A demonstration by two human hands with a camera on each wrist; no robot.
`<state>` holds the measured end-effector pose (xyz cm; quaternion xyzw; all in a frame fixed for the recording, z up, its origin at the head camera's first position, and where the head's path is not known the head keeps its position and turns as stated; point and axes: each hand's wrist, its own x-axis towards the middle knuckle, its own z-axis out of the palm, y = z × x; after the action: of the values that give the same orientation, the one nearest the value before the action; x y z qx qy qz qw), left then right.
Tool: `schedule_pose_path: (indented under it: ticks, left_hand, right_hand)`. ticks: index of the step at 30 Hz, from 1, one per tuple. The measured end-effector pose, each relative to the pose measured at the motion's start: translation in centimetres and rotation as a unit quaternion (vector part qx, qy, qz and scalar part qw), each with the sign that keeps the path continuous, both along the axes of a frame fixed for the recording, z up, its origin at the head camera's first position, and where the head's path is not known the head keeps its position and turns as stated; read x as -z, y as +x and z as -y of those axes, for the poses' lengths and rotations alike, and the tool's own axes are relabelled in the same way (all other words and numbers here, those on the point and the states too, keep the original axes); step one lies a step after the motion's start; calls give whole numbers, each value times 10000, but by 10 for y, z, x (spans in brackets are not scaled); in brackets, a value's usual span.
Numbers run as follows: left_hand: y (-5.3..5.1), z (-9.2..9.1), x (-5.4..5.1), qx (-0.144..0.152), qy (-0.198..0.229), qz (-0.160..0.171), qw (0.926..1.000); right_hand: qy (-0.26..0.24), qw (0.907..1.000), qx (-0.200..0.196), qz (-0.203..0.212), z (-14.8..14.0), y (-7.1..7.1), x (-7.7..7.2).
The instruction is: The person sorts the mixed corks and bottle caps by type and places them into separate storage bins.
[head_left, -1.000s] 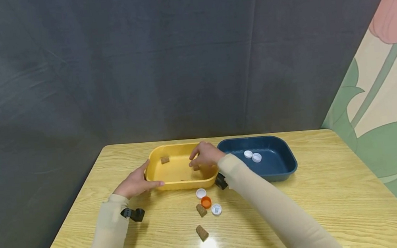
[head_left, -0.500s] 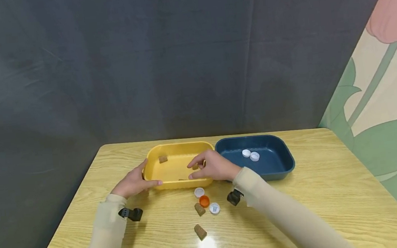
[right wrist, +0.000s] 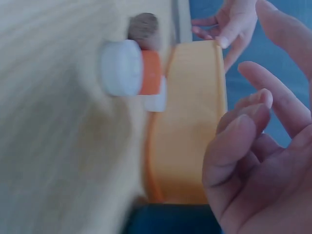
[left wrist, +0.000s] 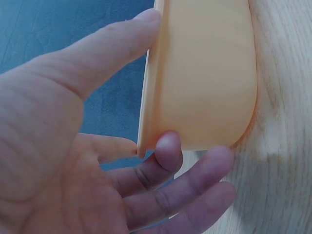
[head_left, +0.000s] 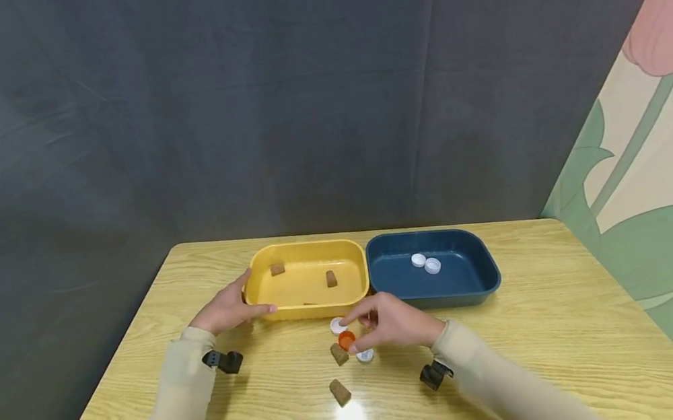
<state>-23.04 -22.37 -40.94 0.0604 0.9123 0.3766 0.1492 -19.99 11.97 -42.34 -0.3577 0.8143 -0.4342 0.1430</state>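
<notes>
We have our right hand (head_left: 397, 322) poised over a small cluster on the near side of the yellow bin (head_left: 304, 286), its fingers parted and released, nothing between them. For a clean pinch on the orange cap (head_left: 346, 340), we would do best to bring thumb and index down on opposite sides of its wall, clear of the white cap (head_left: 337, 325) and cork (head_left: 339, 354) just beside it. Our left hand (head_left: 230, 308) rests its loose fingers on the bin's corner, which should be steadying enough. The orange cap lies roughly midway between the counter's (head_left: 566, 323) left and right edges: bright, round, shallow, seemingly hollow side up.
</notes>
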Motion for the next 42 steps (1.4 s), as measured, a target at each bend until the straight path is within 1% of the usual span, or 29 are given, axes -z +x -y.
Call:
schedule_pose_path:
  ticks: [2,4,8,16,24,31,33,36,42]
  left_hand:
    - [0,-1,-1,-1,-4,-4,10000]
    - [1,-1,-1,-12,-15,4,10000]
    - [1,-2,-2,-39,-42,11,10000]
    - [2,-1,-3,-28,-28,54,10000]
    - [0,-2,-2,-38,-7,4,10000]
    - [-1,-1,-1,-47,-91,-34,9999]
    - [-1,-1,-1,-82,-107,-31,9999]
    - [-1,-1,-1,-57,-131,-26,9999]
    - [-1,-1,-2,-71,-36,32,10000]
  right_hand:
    - [119,9999,46,13,-4,3,6]
    - [243,9995,184,37,-9,6,13]
    - [332,9987,391,63,-15,9,25]
    - [436,9975,526,204,-18,12,38]
    - [346,9973,591,273,-16,11,44]
    - [516,9967,628,58,-13,11,46]
    - [550,9965,632,41,-13,12,46]
    - [610,9960,644,53,-13,12,46]
    - [618,9962,600,110,-13,12,45]
